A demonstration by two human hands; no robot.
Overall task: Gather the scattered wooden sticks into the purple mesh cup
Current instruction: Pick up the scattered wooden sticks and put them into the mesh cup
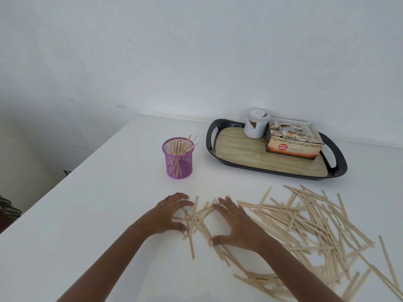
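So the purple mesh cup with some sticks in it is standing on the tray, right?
No. The head view shows the purple mesh cup on the table, left of the tray, not on it. It does hold some sticks.

The left hand (172, 214) and right hand (236, 225) press a small bunch of wooden sticks (198, 216) between them. From there, the purple mesh cup (178, 161) stands at 12 o'clock.

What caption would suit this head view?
Left hand and right hand corral a bunch of wooden sticks on the white table, purple mesh cup part-filled beyond.
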